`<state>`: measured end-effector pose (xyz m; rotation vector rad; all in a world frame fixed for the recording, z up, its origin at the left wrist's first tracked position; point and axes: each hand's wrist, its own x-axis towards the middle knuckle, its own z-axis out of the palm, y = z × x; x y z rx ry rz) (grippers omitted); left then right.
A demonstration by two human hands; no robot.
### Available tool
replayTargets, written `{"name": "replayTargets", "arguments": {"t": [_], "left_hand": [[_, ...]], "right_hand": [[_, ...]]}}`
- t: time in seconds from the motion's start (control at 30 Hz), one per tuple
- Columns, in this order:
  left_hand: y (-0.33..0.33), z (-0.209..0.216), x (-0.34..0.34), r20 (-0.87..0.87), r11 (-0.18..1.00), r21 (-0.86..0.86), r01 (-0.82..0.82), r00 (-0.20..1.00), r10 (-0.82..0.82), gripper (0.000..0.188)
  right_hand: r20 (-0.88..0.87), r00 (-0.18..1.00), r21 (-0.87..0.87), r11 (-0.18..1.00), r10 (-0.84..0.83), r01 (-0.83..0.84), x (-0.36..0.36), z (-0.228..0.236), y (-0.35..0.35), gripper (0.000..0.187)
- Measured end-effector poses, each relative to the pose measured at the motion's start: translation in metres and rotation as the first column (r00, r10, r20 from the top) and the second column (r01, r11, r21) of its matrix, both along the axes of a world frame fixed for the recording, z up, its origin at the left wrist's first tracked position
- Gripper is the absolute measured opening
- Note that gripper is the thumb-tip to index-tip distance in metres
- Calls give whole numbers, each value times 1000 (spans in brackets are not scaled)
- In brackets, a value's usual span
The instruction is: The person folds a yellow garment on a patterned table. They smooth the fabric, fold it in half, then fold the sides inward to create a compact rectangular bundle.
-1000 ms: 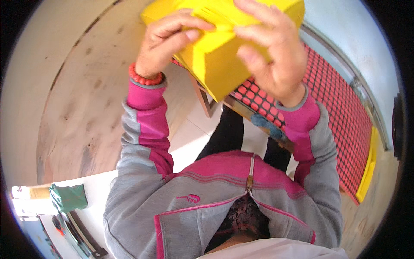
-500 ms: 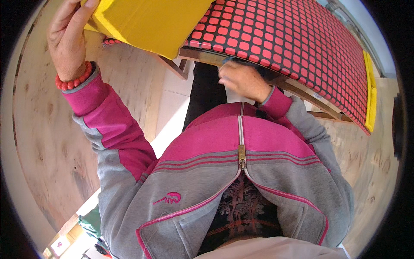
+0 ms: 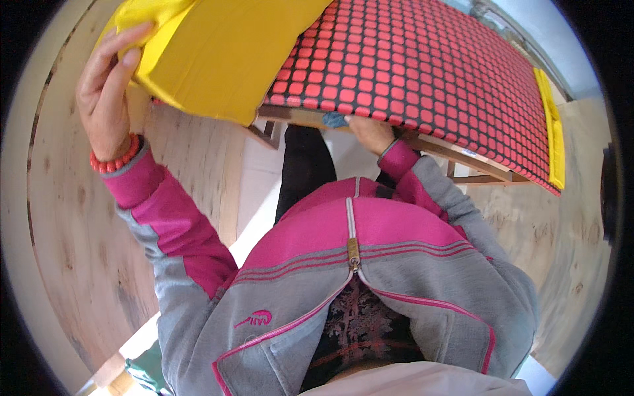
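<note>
My left hand (image 3: 107, 92), with a red bead bracelet (image 3: 117, 156) at its wrist, holds the end of a yellow cloth (image 3: 221, 56). The thumb lies on the near side and the fingers reach over the fold. This cloth covers the left part of a table whose cover is red-and-black checked (image 3: 396, 63). Under the table's front edge is my right hand (image 3: 372, 134), its fingers mostly hidden there. Beside its fingertips shows a small piece of blue material (image 3: 335, 120); whether the hand grips it is unclear.
A second yellow strip (image 3: 551, 129) borders the right end of the table. Wooden frame parts (image 3: 475, 162) show beneath it. Wood-patterned flooring (image 3: 86, 244) spreads to both sides, and a green item (image 3: 148, 366) lies at the lower left.
The table appears lower and further left in the picture. My right hand has gone further under its front edge, and more of the yellow cloth's left end shows beside my left hand.
</note>
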<state>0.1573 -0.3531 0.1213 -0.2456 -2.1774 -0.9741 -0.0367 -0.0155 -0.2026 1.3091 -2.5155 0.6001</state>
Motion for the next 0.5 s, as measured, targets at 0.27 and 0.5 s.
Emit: {"name": "replayTargets", "arguments": {"t": [0.27, 0.5], "left_hand": [[1, 5, 2, 64, 1000, -2, -15, 998, 16, 26], [13, 15, 2, 40, 990, -123, -74, 996, 79, 23]], "right_hand": [[25, 999, 36, 998, -44, 44, 0, -1, 9, 40], [123, 975, -146, 975, 187, -169, 36, 72, 16, 46]]}}
